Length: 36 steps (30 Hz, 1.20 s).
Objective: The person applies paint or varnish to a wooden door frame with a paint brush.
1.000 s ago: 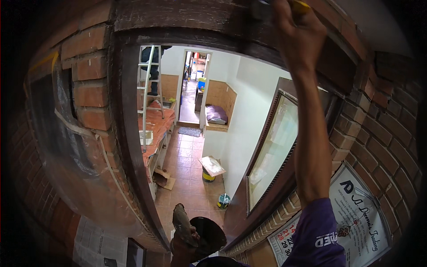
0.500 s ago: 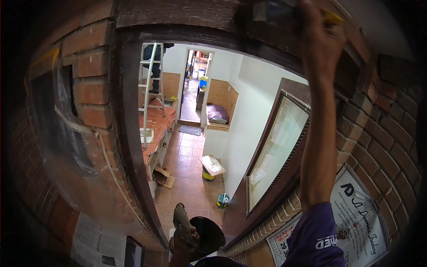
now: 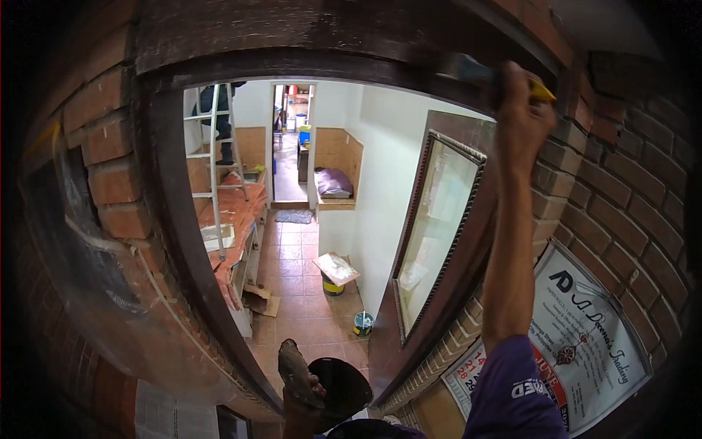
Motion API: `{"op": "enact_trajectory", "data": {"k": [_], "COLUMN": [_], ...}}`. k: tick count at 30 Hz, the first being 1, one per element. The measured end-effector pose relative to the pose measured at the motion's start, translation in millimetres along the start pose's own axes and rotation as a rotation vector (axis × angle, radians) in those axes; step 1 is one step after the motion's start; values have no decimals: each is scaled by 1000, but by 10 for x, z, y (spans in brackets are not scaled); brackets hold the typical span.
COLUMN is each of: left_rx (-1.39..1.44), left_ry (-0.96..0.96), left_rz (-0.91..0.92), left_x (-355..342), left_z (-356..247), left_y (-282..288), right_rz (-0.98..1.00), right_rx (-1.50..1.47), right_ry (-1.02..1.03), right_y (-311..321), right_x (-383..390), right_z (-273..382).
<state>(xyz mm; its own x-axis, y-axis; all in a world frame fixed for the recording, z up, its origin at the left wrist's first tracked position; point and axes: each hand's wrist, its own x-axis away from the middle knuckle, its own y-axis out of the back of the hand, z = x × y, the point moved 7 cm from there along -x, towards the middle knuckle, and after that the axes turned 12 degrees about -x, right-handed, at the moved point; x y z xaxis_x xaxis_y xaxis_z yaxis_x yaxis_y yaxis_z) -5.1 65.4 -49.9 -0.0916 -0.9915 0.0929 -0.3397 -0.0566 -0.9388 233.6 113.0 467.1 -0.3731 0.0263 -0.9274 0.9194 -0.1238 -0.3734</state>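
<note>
High on the right, my right hand (image 3: pixel 523 117) grips a paintbrush (image 3: pixel 472 69) with a yellow end, its blurred head against the dark brown lintel (image 3: pixel 322 44) of the doorway. At the bottom centre my left hand (image 3: pixel 307 399) holds a greyish, stained, elongated item (image 3: pixel 291 366), perhaps a rag, at the rim of a black bucket (image 3: pixel 344 388). The dark door (image 3: pixel 466 234) with a glazed panel stands open to the right, beside my raised arm.
A person (image 3: pixel 219 117) stands on a ladder (image 3: pixel 212 168) above a covered counter (image 3: pixel 238 212) inside. A board-topped pail (image 3: pixel 333 289) and teal can (image 3: pixel 363 322) stand on the tiled floor. Brick walls (image 3: pixel 621 190), a plastic-covered opening (image 3: pixel 102 249) and a paper poster (image 3: pixel 578 329) flank me.
My right hand with the brush has moved right, then lower on the lintel. The doorway has shifted slightly left in the view. My left hand stays at the bucket.
</note>
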Motion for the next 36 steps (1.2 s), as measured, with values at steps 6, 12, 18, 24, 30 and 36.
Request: {"op": "enact_trajectory", "data": {"k": [6,12,18,24,30,36], "left_rx": [-14,-10,-4,31,1,48], "left_ry": [31,65,49,86,43,50], "left_rz": [38,54,96,70,102,208], "left_x": [-66,-73,-106,-116,-99,-121], "left_z": [45,117,146,203,224,256], "left_y": [-168,-217,-186,-226,-297,-310], "right_rz": [-231,0,10,-140,-26,-116], "right_rx": [223,621,57,130,130,-79], "right_ry": [153,319,16,72,95,6], "right_y": [1040,574,502,1108,770,904], "right_x": [-523,-530,-564,-740,-698,-712], "right_z": [35,101,154,-44,-48,-26]}}
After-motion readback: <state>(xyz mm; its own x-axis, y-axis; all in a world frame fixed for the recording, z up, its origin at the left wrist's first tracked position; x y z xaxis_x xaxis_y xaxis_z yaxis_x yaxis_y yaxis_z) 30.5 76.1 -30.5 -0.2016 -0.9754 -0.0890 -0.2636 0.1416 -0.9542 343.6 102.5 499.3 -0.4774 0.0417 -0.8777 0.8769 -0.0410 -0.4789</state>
